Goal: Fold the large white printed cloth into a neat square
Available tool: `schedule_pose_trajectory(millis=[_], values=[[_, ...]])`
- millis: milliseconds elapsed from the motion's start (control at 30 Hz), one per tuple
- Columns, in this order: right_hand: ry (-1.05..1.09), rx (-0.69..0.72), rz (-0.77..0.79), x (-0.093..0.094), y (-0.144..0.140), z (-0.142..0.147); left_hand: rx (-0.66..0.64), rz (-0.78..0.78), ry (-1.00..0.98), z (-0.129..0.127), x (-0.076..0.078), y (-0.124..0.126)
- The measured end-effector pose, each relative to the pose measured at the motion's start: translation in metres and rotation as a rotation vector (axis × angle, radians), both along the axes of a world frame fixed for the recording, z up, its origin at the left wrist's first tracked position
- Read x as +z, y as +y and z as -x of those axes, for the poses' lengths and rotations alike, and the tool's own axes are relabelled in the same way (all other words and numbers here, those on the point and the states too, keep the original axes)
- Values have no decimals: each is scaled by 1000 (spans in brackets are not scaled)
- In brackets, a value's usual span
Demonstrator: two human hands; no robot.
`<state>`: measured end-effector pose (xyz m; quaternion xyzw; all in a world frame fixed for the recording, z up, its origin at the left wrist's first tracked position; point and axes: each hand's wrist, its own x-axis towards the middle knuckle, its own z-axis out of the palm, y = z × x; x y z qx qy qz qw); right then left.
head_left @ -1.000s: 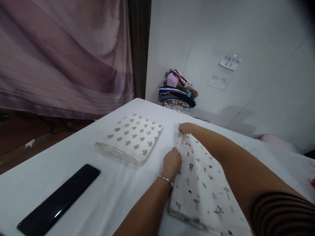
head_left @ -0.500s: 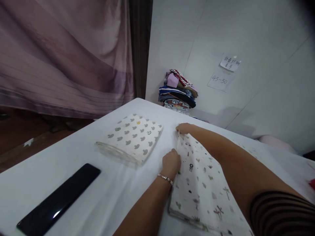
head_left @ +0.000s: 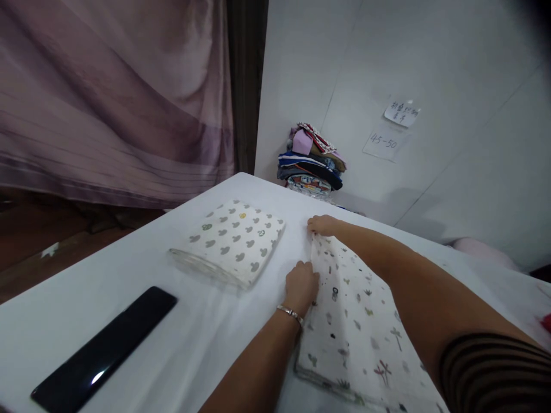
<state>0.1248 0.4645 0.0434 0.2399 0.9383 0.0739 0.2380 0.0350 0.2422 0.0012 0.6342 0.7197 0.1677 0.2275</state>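
A white cloth (head_left: 357,321) printed with small plants and palm trees lies on the white table, partly folded in layers. My left hand (head_left: 302,284), with a silver bracelet at the wrist, is closed on the cloth's left edge. Farther back, my right hand (head_left: 322,225) pinches the far left corner of the same cloth, its arm reaching across from the right. To the left lies a folded white cloth (head_left: 236,241) with grey mushroom-like prints, apart from both hands.
A glossy black flat slab (head_left: 105,350) lies at the table's (head_left: 142,258) left front. Folded clothes (head_left: 312,158) are stacked beyond the far edge, by the wall. A pinkish curtain (head_left: 116,103) hangs at the left. Handwritten papers (head_left: 402,113) are stuck on the wall.
Almost nothing differs. Both hands keep their hold on the plant-print cloth, with only a slight shift of the fingers.
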Motion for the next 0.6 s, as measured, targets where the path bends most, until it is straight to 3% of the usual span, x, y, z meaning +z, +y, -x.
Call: schedule_pose_trajectory(millis=[367,600], values=[[42,-83,55,0,3,0,127,12,-252,7,-1,5],[154,-149,131,-15,7,0,99,39,-132,9,-2,5]])
